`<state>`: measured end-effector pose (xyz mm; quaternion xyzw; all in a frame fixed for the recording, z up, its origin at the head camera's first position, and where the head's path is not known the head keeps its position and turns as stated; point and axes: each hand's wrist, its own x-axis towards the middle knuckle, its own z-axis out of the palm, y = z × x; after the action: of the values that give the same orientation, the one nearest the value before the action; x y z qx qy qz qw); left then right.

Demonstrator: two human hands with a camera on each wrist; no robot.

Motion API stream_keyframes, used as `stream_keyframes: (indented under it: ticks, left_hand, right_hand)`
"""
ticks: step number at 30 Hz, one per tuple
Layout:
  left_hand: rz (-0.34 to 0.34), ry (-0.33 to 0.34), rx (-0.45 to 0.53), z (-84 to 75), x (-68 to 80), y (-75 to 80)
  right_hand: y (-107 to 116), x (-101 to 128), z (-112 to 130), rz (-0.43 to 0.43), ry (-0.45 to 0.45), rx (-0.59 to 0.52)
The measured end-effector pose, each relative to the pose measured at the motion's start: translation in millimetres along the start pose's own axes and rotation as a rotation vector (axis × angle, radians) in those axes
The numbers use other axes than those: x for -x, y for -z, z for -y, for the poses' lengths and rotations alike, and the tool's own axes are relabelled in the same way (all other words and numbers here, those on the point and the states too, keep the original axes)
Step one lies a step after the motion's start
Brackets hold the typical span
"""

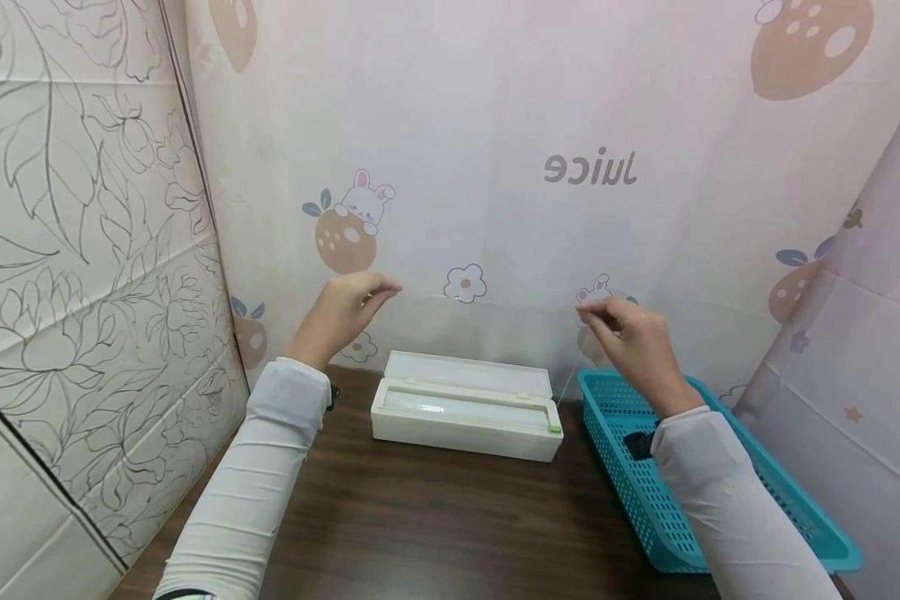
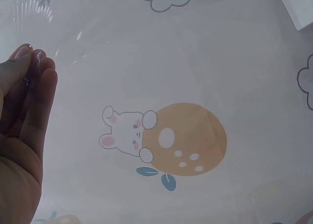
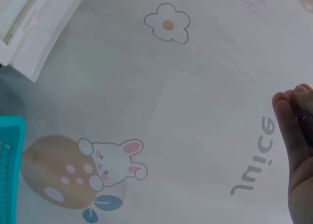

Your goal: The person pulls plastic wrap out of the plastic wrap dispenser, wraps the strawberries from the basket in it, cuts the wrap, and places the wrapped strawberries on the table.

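Observation:
A clear sheet of cling film (image 1: pixel 487 342) rises from the white dispenser box (image 1: pixel 465 408) on the dark wooden table (image 1: pixel 435 517). My left hand (image 1: pixel 386 292) pinches the film's upper left corner, held above and to the left of the box. My right hand (image 1: pixel 583 311) pinches the upper right corner, above the box's right end. The film is stretched between them, nearly invisible against the wall. In the left wrist view, glints of film (image 2: pixel 36 13) show at the fingertips (image 2: pixel 29 55). The right wrist view shows curled fingers (image 3: pixel 293 116) and the box (image 3: pixel 34 23) below.
A turquoise plastic basket (image 1: pixel 832 542) stands at the right of the table, under my right forearm; its corner (image 3: pixel 10 170) appears in the right wrist view. Printed cloth walls close in behind and on both sides. Bare table lies in front of the box.

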<state>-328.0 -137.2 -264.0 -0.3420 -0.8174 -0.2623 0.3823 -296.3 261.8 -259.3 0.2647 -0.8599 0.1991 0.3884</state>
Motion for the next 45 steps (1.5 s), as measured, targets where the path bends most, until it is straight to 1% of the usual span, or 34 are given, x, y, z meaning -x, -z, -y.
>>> stream_keyframes:
  ticks: [11, 20, 24, 32, 45]
  left_hand:
    - [-0.001, 0.010, -0.012, -2.6, -3.0, 3.5]
    - [-0.008, 0.014, -0.024, -4.1, -5.9, 7.3]
    - [-0.007, 0.016, -0.027, -5.1, -7.8, 9.5]
    - [-0.021, -0.002, -0.029, -8.6, -11.2, 13.0]
    - [-0.048, -0.020, -0.019, -11.8, -17.3, 18.1]
  right_hand:
    - [-0.3, -2.3, -0.1, -0.024, 0.007, 0.004]
    - [0.5, -6.6, -0.5, -0.063, 0.051, 0.010]
    - [2.4, -8.5, 0.2, -0.065, 0.045, 0.021]
    - [5.9, -11.0, 1.4, -0.080, 0.039, 0.016]
    - [11.9, -16.6, 4.0, -0.104, 0.059, 0.030]
